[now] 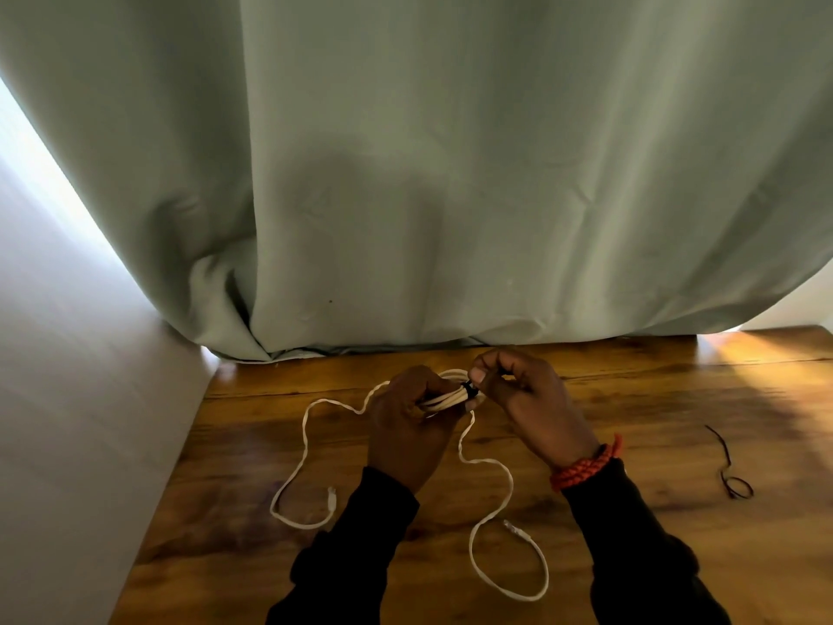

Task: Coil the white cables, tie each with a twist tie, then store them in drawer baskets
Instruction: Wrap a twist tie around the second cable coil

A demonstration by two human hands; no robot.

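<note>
Bunching several white strands together, the coiled cable (444,399) sat above the tabletop (631,557) between both hands, with a dark twist tie (469,391) wrapped round one end of the bundle. The left hand (408,433) curled its grip round the bundle's middle, while the right hand (525,399) pinched the tie against the coil with thumb and fingertips. Two loose white tails ran from near the hands and lay in open loops on the wood, each ending in a small connector. Whether they belonged to the coiled cable or to a second one could not be told. The cable looked light, limp and slightly springy, so the loops would likely spread if released before the tie was twisted; holding it at the tied point seemed soundest. A spare twist tie (731,469) lay well apart to the right. A pale green curtain (405,173) hung behind the tabletop, and an orange bracelet (586,464) circled the right wrist.
</note>
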